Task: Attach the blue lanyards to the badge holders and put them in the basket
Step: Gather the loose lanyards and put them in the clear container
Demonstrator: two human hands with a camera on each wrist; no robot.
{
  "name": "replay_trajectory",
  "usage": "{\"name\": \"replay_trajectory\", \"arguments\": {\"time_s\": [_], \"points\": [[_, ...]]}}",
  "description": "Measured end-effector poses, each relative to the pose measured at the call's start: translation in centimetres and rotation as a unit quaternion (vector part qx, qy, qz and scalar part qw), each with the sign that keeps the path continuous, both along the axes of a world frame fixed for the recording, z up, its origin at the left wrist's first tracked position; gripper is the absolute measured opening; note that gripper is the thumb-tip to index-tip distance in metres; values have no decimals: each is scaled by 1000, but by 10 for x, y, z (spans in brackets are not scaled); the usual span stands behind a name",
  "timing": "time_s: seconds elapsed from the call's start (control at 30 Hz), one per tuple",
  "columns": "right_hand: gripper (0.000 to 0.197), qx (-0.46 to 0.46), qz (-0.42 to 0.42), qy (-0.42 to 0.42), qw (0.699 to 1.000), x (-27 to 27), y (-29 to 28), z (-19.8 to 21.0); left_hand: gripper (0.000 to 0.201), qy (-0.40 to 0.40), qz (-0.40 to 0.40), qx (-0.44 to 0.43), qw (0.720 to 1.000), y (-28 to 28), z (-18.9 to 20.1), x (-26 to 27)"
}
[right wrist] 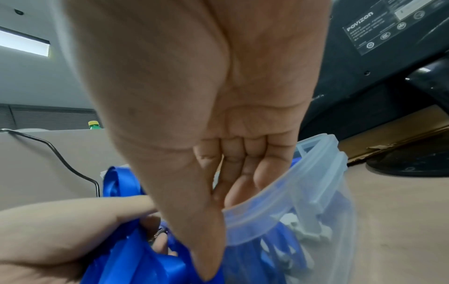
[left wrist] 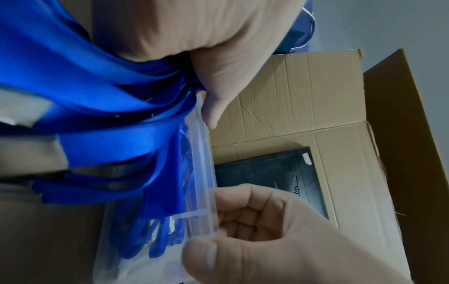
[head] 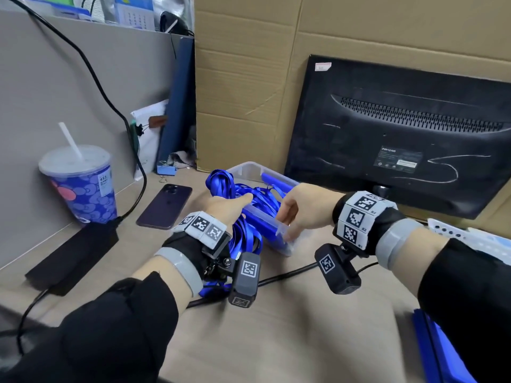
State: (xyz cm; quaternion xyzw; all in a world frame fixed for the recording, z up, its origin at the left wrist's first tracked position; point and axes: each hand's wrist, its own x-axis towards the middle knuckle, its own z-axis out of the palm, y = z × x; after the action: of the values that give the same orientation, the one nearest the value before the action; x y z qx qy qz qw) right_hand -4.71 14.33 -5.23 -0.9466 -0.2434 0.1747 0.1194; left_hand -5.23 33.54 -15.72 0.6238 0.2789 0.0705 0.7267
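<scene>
Both hands [head: 231, 207] [head: 302, 210] at basket [head: 250, 168], contents perhaps lanyards [head: 221, 179]

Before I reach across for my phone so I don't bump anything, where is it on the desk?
In the head view, the phone lies face down on the left, between the drink cup and the lanyards, just beyond the left hand.

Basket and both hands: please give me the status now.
Left hand grips bundle of blue lanyards at the basket. Right hand pinches rim of clear basket, tilted. Black cable lies just in front; phone left, apart.
</scene>
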Motion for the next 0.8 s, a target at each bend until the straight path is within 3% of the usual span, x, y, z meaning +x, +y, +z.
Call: {"name": "replay_trajectory", "arguments": {"time_s": [0.1,0.17,0.3,0.47,0.63,0.8], "points": [[16,29,4,11,1000,-1,-3,2,41,1,2,11,1000,-7,24,-20],[12,52,-22,-34,998,0,-3,2,30,8,10,21,1000,-7,28,-24],[46,46,-126,-97,986,9,-3,0,28,-5,15,29,999,-7,28,-27],[28,2,-163,-47,986,10,-4,-2,29,-35,14,52,998,-12,33,-28],[60,-30,-163,-11,986,11,-4,-11,25,-71,11,62,995,-20,38,-35],[80,44,-181,31,982,14,-2,-23,22,-102,1,85,991,-31,46,-38]]}}
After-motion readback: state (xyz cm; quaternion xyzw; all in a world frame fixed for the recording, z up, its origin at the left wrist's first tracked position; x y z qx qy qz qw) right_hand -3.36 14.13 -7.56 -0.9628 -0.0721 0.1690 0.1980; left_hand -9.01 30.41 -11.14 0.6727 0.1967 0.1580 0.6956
